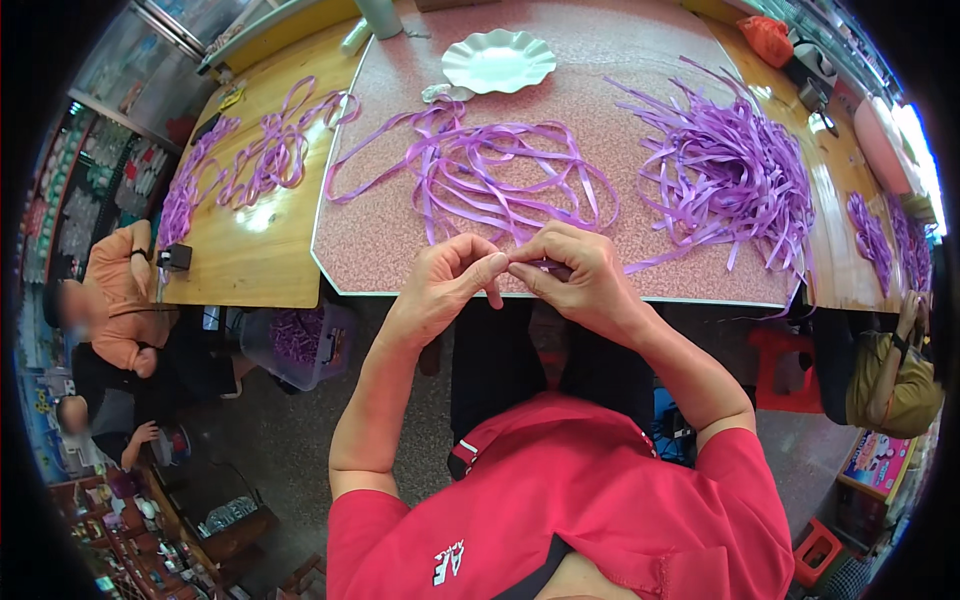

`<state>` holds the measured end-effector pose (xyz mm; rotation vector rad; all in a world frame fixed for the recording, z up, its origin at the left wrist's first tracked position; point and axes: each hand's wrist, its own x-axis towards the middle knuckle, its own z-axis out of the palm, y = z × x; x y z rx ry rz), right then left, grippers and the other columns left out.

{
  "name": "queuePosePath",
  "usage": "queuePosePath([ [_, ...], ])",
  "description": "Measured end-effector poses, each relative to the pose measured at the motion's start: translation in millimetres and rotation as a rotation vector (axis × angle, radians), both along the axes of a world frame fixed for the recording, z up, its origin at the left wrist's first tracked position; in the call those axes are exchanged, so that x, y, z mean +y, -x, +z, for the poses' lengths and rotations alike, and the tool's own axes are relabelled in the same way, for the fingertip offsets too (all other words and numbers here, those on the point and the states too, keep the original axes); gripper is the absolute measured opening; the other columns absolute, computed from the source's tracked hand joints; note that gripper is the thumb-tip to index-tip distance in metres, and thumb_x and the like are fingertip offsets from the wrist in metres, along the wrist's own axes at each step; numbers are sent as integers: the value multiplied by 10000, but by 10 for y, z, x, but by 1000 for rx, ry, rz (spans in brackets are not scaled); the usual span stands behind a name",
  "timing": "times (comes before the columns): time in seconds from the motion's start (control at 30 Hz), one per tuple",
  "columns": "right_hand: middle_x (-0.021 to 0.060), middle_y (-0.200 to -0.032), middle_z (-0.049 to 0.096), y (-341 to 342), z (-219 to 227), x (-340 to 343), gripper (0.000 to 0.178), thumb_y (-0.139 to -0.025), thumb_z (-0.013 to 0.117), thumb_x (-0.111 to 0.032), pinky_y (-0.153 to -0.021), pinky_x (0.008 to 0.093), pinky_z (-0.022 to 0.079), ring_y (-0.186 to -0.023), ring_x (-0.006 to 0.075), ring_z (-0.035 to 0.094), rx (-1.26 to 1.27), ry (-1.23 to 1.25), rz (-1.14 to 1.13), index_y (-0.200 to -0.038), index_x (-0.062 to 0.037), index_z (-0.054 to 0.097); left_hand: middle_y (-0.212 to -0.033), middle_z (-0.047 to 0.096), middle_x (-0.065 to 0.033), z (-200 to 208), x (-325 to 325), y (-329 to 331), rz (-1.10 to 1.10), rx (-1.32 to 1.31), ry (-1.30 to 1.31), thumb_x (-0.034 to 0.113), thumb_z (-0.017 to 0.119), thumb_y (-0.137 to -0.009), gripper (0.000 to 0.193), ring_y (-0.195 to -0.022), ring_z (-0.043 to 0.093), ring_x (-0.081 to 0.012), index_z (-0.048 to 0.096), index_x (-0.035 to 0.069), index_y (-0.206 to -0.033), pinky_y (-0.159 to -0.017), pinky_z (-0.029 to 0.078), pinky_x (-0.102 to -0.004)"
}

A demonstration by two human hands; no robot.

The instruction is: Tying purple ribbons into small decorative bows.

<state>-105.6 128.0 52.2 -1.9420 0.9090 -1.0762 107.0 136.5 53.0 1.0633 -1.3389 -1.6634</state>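
Fingers (497, 265) of both our hands meet at the near edge of the tabletop (400, 240), pinching a short piece of purple ribbon (548, 266) between them. Our left hand (440, 285) curls in from the left, thumb and forefinger tips pressed together against the strip; our right hand (580, 275) closes over it from the other side, so only a dark sliver of the ribbon shows between the knuckles. Both hands are clenched on it, neither released.

What we hold lies roughly left to right, its long axis running from one hand into the other. Our right hand covers more of it, and we judge it the nearer to the supply. Just beyond our knuckles, away from us, lies a loose tangle of long ribbon (480, 175) in wide loops on the pink speckled surface; whether the pinched strip is joined to it we cannot tell. Further right sits a thick heap of cut ribbon strips (730, 170), some ends hanging over the near edge. A white scalloped plate (498, 62) stands well beyond the tangle.
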Motion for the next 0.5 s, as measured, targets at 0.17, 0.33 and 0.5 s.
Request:
queuePosePath([
  [0.17,35,-828,631,38,1,-26,93,-892,733,-63,-575,244,433,-697,67,557,-3,-93,-56,-956,2,717,-890,658,-46,-50,21,32,73,-100,227,194,612,-1011,219,-829,644,-129,637,-3,-1104,-806,500,-277],
  [0.33,28,-810,610,77,0,-37,90,-903,725,-70,-564,241,416,-679,64,533,-55,-94,-73,-953,5,715,-1014,674,-86,44,17,136,91,-329,649,112,678,-948,205,-956,651,-174,677,16,-1128,-861,505,-312],
  [0.5,43,-833,634,120,-1,-35,85,-905,718,-62,-590,242,425,-710,78,557,3,-119,-24,-946,12,710,-969,668,-107,-7,-13,179,198,-556,1004,50,757,-827,216,-935,654,-278,690,37,-1033,-854,512,-366],
])
